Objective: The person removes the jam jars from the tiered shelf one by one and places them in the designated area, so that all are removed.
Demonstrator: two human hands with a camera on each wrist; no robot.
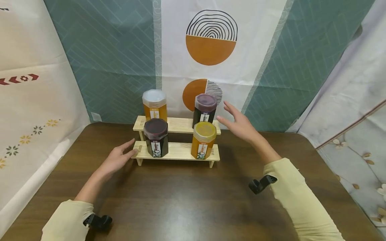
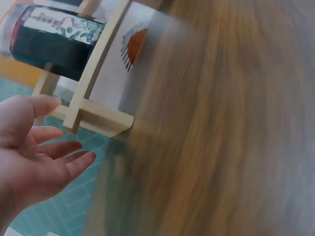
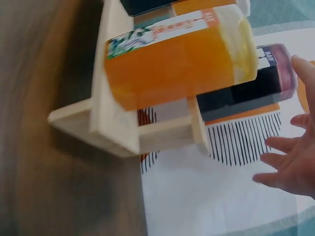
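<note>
A two-step wooden rack (image 1: 178,151) carries a jar on each end of both steps. Front left stands a dark jar (image 1: 156,144), front right an orange jar with a yellowish lid (image 1: 202,147). Behind them are an orange jar with a whitish lid (image 1: 155,108) and a dark jar with a purple lid (image 1: 205,105). My left hand (image 1: 118,158) is at the lower step's left end, thumb right at the wood and fingers spread. Beside the back right jar, my right hand (image 1: 239,124) reaches with extended fingers and holds nothing.
The rack stands on a brown wooden table (image 1: 181,197), toward its far edge. A green and white patterned cloth (image 1: 120,60) hangs behind it. Pale cloths flank the table, and a black wrist camera (image 1: 262,184) sits on each sleeve.
</note>
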